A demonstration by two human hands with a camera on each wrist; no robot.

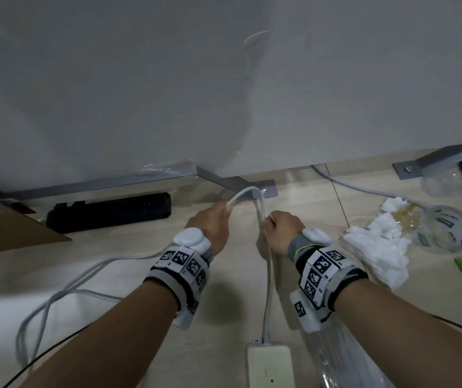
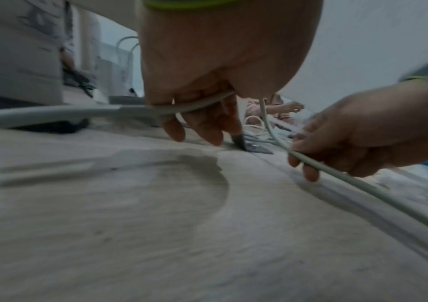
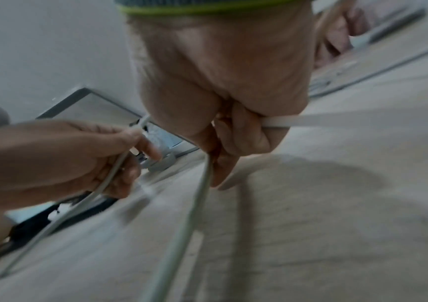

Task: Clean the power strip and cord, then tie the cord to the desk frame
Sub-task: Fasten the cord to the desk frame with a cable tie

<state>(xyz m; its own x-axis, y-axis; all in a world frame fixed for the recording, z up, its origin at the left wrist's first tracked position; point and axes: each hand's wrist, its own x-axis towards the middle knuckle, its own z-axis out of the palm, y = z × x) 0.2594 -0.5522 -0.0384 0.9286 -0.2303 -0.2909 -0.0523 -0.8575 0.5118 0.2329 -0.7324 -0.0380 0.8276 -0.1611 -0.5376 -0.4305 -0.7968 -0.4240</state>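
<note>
Left hand (image 1: 210, 225) gripped the cord (image 1: 245, 191) w/ curled fingers; right hand (image 1: 280, 231) pinched the other run; loop arched just beside the desk frame (image 1: 235, 182) foot; power strip (image 1: 270, 365) lay on floor nearest the wearer. Advice: keep both runs taut, pass loop round frame, cinch gradually. Green writing on tape roll (image 1: 448, 228) unreadable.

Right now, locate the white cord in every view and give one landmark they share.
Head: cord arches at centre between both hands.
Left wrist: cord crosses from left edge through the left hand.
Right wrist: cord drops below the right hand.
Shared landmark: grey desk frame foot.
</note>
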